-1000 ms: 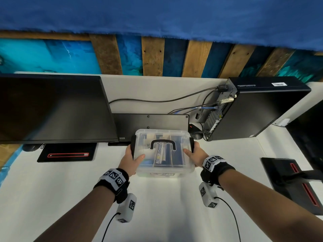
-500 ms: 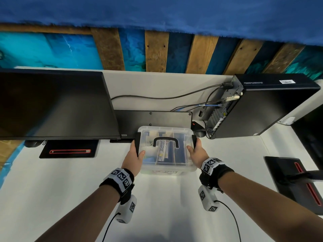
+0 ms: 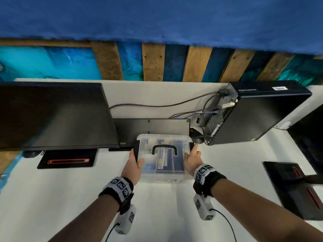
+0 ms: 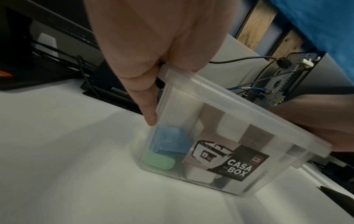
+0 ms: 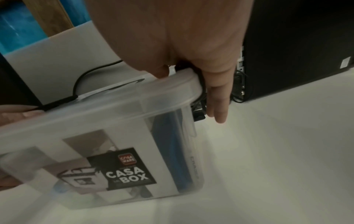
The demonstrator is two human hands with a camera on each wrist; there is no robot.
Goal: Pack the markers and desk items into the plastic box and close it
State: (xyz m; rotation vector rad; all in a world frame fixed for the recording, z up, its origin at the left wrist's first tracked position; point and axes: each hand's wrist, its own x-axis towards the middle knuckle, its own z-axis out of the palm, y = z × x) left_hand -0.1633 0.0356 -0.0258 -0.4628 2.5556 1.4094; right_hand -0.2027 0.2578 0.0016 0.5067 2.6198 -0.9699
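The clear plastic box stands on the white desk with its lid on and its black handle lying flat. A marker shows through the lid. Blue and green items lie against the box wall. My left hand grips the left end, thumb on the lid and fingers down over the black latch. At the right end my right hand rests its thumb on the lid rim. Its straight fingers hang beside the right latch.
A black monitor stands at the left above its base. A keyboard leans just behind the box. A computer tower with cables and a mouse are at the back right. Another stand is at the right.
My right hand has loosened from the box's right end; its index finger now points forward along the latch. The left hand stays on the left end.
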